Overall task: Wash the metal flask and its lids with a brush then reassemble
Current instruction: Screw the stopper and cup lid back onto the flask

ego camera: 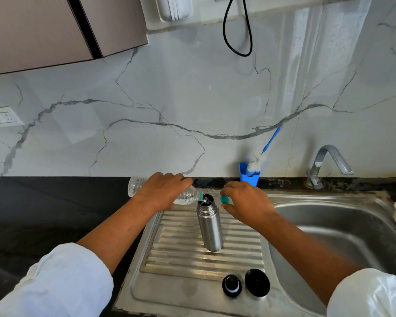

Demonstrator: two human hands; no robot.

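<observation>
Gripping a clear plastic bottle [185,198] tipped neck-down at the flask's mouth, the left hand [162,191] seems to be filling it, while the right hand [246,201] pinches a teal cap [224,199] just beside. Nearest, a small black lid [231,286] and a wide black lid [257,282] lie on the drainboard [181,255]; behind them the flask [210,227] stands upright and open. This looks like the wetting step. Farther back, the brush [257,159] leans in a blue holder [249,178] by the wall, so next the bottle likely must go down to free a hand for scrubbing.
</observation>
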